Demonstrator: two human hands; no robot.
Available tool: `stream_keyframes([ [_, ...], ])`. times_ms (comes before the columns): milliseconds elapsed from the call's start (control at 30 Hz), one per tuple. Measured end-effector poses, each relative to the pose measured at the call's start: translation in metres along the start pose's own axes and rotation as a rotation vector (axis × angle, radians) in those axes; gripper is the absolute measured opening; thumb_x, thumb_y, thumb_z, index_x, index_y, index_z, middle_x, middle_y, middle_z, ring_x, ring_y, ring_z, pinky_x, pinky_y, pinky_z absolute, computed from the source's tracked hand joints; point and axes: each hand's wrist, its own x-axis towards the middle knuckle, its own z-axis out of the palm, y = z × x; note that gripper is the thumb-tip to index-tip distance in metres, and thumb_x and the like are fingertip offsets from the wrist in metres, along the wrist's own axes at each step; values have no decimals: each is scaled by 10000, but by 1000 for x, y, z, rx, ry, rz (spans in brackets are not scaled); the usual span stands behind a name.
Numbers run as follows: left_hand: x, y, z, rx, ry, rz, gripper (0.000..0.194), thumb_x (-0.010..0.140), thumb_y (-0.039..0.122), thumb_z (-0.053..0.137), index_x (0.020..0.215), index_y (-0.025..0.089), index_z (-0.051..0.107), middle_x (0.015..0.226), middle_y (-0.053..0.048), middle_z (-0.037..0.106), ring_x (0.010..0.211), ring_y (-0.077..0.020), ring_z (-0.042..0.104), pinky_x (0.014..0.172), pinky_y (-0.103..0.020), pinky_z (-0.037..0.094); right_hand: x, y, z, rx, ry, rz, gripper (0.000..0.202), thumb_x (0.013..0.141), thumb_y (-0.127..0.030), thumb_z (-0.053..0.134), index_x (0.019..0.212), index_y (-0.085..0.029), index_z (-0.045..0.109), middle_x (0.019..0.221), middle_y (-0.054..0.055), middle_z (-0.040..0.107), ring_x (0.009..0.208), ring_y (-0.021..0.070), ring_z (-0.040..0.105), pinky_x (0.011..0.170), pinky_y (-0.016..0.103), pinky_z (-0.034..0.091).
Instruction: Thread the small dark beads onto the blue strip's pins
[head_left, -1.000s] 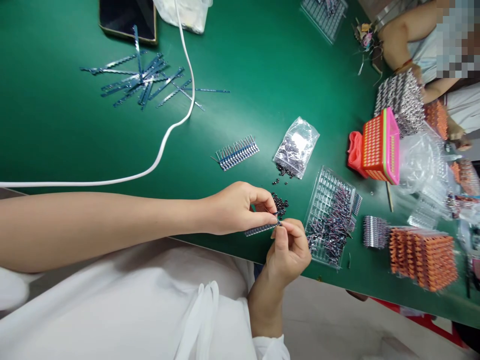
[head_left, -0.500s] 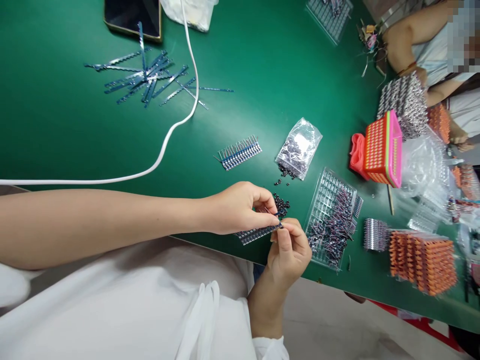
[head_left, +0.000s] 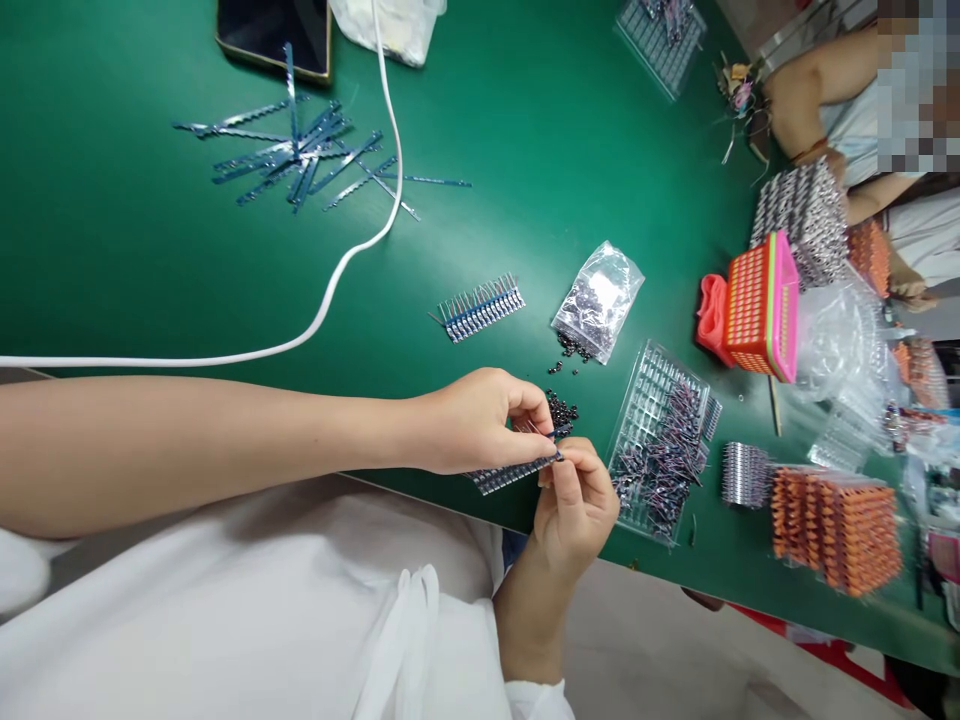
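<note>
My left hand (head_left: pixel 487 420) reaches in from the left, its thumb and fingers pinched on a thin blue strip. A row of small dark parts (head_left: pixel 510 476) shows beneath this hand, close to the table edge. My right hand (head_left: pixel 574 505) comes up from below, its fingertips pinched together at the strip's right end. Whatever tiny piece lies in the right fingertips is hidden. Small dark beads (head_left: pixel 561 408) lie in a pile just beyond the fingers. Farther off lies a blue strip with a row of wire-leaded parts (head_left: pixel 484 308).
A plastic bag of beads (head_left: pixel 598 300) and a clear tray of leaded parts (head_left: pixel 664 450) lie to the right. Beyond are a basket (head_left: pixel 754 305), orange stacked parts (head_left: pixel 836 530) and another person's arm (head_left: pixel 806 90). A white cable (head_left: pixel 330 300) crosses near loose blue strips (head_left: pixel 300 150).
The view has shifted slightly. Both hands stay together at the strip's end with almost the same grip; nothing has visibly been let go.
</note>
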Motion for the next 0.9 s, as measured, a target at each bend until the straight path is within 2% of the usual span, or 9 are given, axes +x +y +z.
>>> stream_keyframes([
  [233,-1,-1,1,3,-1,7,141,788,291,658,748,156,659,670,42,624,526,-67,485,571,-195,407,0,1,0,-47,11,5,71,853,-258,671,815,-199,675,755,-13,528,608,90,484,533,236,346],
  [433,-1,0,0,31,-6,-5,113,785,266,643,756,159,663,594,55,586,503,-76,474,548,-199,390,-1,1,0,-46,1,-3,35,873,-212,655,852,-216,682,768,-17,527,645,94,499,575,245,361],
  [733,1,0,0,44,-4,6,147,798,290,629,757,153,667,653,38,626,529,-77,494,554,-197,396,-2,4,-2,-57,-26,8,56,887,-230,638,843,-210,665,765,-20,514,634,93,490,579,248,365],
  [900,1,-1,1,47,2,-4,136,792,281,631,756,154,664,643,41,617,505,-72,471,537,-197,385,-4,5,-2,-104,23,0,40,872,-230,660,845,-201,667,799,-11,527,648,94,494,588,252,372],
])
